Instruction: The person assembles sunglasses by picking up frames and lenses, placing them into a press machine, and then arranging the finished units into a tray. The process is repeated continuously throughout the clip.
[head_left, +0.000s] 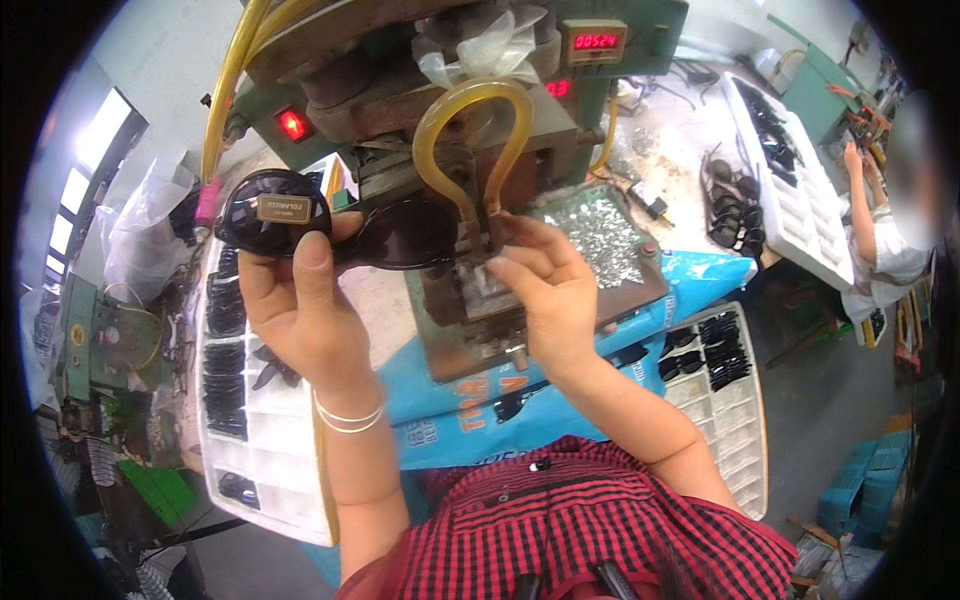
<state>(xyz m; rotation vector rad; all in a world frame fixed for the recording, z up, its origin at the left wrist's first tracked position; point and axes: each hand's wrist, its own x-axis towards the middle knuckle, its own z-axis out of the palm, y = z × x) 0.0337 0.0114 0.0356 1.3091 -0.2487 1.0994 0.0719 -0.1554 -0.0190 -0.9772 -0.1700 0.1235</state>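
A pair of dark sunglasses (405, 235) is held up at the machine, a sticker on its left lens. My left hand (310, 310) grips that lens, thumb in front and fingers behind. The other end of the frame reaches the metal tooling of the press (545, 150), under a looped amber tube (428, 130). There my right hand (555, 290) pinches thumb and fingertips together beside the frame's end; what lies between them is too small to make out. Right of the tooling, a metal tray (632, 300) carries many small silver pieces.
White compartment trays with dark glasses parts stand at the left (285, 465), right (742, 450) and far right (815, 225). Several sunglasses (735, 205) lie on the bench. Blue plastic sheeting (430, 405) covers its front. Another person (890, 245) works at the far right.
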